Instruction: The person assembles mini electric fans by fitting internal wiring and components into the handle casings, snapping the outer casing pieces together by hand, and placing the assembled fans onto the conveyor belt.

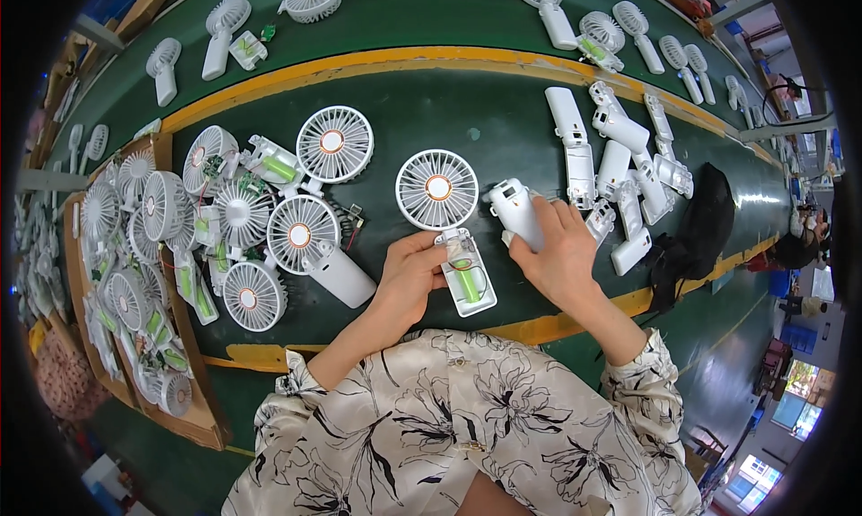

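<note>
Currently left hand (409,278) pinches open fan handle (467,278) with green battery (466,282) showing; right hand (557,251) grips white handle cover (516,212) just beside it on green table (485,121).

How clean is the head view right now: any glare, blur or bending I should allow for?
Head view: sharp at the centre, where the left hand steadies the open fan and the right hand grips a white cover; the yellow belt stripe bows from fisheye; soft glare on the green belt; corners black.
</note>
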`<state>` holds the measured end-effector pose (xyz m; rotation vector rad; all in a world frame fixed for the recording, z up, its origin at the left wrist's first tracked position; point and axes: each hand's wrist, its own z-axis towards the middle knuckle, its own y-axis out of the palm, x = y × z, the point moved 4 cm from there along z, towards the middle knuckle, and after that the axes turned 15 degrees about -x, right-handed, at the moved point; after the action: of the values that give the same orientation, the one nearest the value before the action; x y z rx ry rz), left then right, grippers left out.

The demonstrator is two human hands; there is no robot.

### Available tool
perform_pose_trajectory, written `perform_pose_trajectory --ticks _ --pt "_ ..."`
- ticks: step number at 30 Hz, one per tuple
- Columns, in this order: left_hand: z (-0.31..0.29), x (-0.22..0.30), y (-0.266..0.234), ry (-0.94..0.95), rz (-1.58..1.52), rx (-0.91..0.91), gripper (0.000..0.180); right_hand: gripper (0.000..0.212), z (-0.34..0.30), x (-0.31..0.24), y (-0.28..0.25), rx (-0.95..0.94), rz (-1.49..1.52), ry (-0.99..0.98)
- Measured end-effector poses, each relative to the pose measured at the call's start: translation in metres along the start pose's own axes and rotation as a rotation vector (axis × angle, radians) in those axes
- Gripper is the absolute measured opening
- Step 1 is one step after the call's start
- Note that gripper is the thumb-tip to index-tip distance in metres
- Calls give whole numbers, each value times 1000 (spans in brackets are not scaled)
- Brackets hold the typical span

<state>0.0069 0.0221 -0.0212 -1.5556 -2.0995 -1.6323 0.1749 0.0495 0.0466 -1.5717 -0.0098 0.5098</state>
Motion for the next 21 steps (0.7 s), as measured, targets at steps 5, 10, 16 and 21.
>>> perform_pose_trajectory --ticks 5,10,16,21 --pt "-4 0 0 9 4 -12 23 42 -19 -31 -17 -113 208 19" --pt "-2 -1 2 20 -125 -20 28 42 -26 -53 -8 -184 196 -78" --pt "-4 -1 2 38 -171 -29 34 38 -17 -62 3 -158 180 -141" --pt "-4 -1 4 21 -157 -51 36 37 -14 -65 7 -161 157 -139"
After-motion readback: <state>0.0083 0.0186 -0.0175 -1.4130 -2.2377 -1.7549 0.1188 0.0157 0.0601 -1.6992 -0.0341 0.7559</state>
